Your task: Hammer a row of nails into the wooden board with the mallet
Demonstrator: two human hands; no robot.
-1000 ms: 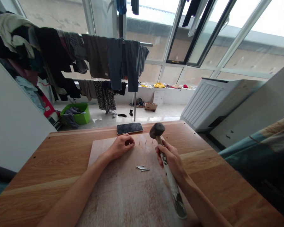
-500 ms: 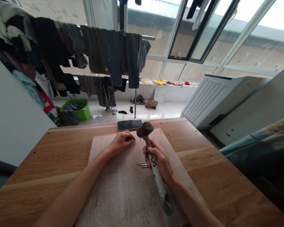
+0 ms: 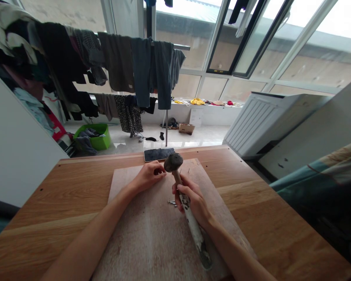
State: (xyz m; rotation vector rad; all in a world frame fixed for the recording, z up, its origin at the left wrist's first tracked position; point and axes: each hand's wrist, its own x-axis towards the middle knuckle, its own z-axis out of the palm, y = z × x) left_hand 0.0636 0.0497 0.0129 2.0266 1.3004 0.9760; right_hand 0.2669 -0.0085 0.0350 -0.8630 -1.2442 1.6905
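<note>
My right hand is wrapped round the handle of a hammer with a dark, rounded head and worn white paint on its grip. The head is raised over the board, just right of my left fingertips. My left hand rests on the far part of a pale wooden board, thumb and fingers pinched together; what they hold, if anything, is too small to make out. A thin nail stands up from the board beyond my right hand. Several loose nails lie beside my right fingers, partly hidden.
Under the board is a wood-grain table. A dark phone lies at its far edge, behind my left hand. Past the table are hanging clothes, a green basket and a white ribbed appliance on the right.
The hammer and my right hand have shifted slightly left and down, bringing the head nearer my left fingertips and covering more of the loose nails. My left hand has stayed nearly still.
</note>
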